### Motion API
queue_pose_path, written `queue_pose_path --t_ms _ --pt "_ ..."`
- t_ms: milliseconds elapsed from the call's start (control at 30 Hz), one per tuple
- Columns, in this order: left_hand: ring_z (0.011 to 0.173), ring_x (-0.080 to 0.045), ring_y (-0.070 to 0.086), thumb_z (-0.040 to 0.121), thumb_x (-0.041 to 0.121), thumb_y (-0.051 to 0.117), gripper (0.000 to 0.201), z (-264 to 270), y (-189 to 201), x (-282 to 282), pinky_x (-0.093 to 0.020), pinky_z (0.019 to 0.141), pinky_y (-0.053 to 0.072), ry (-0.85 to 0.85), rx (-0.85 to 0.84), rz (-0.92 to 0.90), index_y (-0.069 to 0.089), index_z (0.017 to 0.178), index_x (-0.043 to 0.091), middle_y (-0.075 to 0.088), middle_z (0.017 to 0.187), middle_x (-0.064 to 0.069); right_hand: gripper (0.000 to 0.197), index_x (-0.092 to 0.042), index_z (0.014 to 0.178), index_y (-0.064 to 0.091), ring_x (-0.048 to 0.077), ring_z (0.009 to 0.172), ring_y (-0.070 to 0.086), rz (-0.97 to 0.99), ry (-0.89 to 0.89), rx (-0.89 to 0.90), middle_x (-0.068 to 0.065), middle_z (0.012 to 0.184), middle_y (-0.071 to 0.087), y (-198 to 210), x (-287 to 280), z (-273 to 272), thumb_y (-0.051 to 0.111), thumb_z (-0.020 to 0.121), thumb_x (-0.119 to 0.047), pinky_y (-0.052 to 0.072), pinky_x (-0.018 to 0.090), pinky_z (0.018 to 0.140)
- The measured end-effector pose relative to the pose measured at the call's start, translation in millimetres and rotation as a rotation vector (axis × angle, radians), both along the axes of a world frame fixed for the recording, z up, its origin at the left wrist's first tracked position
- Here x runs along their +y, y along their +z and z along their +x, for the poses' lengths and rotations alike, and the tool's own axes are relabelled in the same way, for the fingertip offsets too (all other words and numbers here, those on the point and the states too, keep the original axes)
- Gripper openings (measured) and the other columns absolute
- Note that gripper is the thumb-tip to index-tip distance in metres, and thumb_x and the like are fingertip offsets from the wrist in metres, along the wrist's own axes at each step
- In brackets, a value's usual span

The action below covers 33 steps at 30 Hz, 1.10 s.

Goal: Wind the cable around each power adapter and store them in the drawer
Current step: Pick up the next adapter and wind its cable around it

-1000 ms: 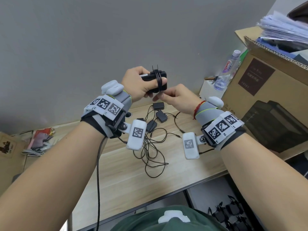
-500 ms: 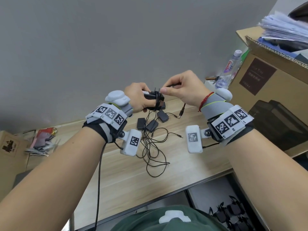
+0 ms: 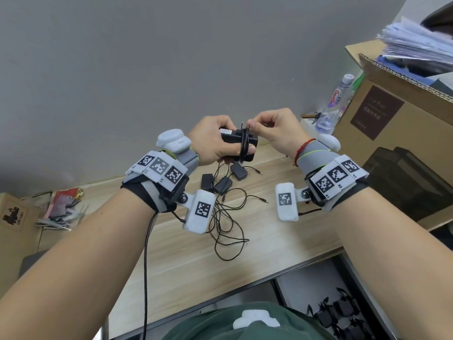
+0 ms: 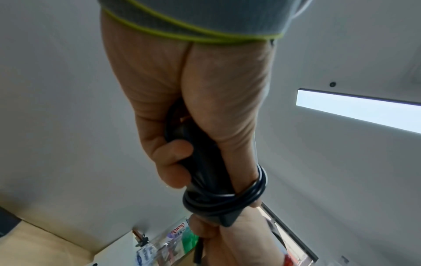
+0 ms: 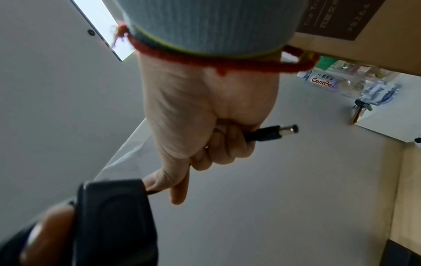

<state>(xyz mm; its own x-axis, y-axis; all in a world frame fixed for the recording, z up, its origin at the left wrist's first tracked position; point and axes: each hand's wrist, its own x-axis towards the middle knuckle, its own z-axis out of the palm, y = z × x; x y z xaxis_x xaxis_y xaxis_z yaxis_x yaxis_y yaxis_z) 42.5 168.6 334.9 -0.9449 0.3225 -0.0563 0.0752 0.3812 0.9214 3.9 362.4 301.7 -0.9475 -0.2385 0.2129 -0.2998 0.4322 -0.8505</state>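
Note:
My left hand [image 3: 215, 141] grips a black power adapter [image 3: 239, 146] held up above the desk, its thumb lying under several turns of black cable [image 3: 244, 147] wound round the block. In the left wrist view the loops [image 4: 224, 198] circle both adapter [image 4: 205, 172] and thumb. My right hand [image 3: 272, 128] pinches the cable's free end just above the adapter; its barrel plug [image 5: 273, 134] sticks out past the curled fingers [image 5: 227, 144]. Three more black adapters [image 3: 221, 184] lie on the wooden desk [image 3: 171, 266] with their cables tangled [image 3: 228, 224].
A large cardboard box [image 3: 392, 133] with papers on top stands at the right, a clear water bottle [image 3: 335, 101] beside it. Below the desk's front edge at the right, an open drawer [image 3: 306, 293] holds several black adapters [image 3: 338, 312]. Clutter lies at the far left [image 3: 58, 209].
Both hands have kept winding: the right hand carried the cable end up over the adapter, and the trailing plug is no longer hanging over the desk.

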Motion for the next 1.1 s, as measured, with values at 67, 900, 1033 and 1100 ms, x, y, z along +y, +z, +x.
queue_pose_path --t_ms 67,900,1033,1100 --pt "0.04 -0.014 0.056 0.071 0.016 0.086 0.041 -1 1 2 -0.02 0.037 0.038 0.013 0.004 0.046 0.046 0.077 0.013 0.061 0.065 -0.013 0.04 -0.013 0.077 0.071 0.01 0.064 0.04 0.014 -0.018 -0.011 -0.005 0.063 0.052 -7 -4 1 0.06 0.09 -0.048 0.032 0.028 0.062" --pt "0.042 -0.017 0.055 0.079 0.029 0.082 0.033 -26 -26 -10 -0.023 0.039 0.042 0.414 -0.03 0.206 0.07 0.1 0.007 0.065 0.068 -0.006 0.017 -0.014 0.089 0.069 0.023 0.066 0.072 -0.255 0.069 -0.153 0.016 0.08 0.073 -5 -48 36 0.067 0.088 0.003 0.06 0.034 0.072" --pt "0.045 -0.016 0.055 0.085 0.024 0.076 0.026 -29 -26 -10 -0.023 0.043 0.048 0.405 -0.063 0.218 0.067 0.103 0.009 0.063 0.075 -0.006 0.014 -0.005 0.099 0.068 0.021 0.065 0.07 -0.304 0.064 -0.171 0.02 0.082 0.071 -2 -48 35 0.058 0.094 0.003 0.06 0.029 0.068" --pt "0.047 -0.014 0.057 0.091 0.017 0.069 0.024 -29 -26 -9 -0.022 0.045 0.051 0.387 -0.083 0.25 0.062 0.112 0.006 0.063 0.077 -0.006 0.012 -0.007 0.088 0.068 0.022 0.06 0.068 -0.284 0.04 -0.181 0.015 0.075 0.07 -2 -48 34 0.059 0.095 -0.002 0.057 0.026 0.059"
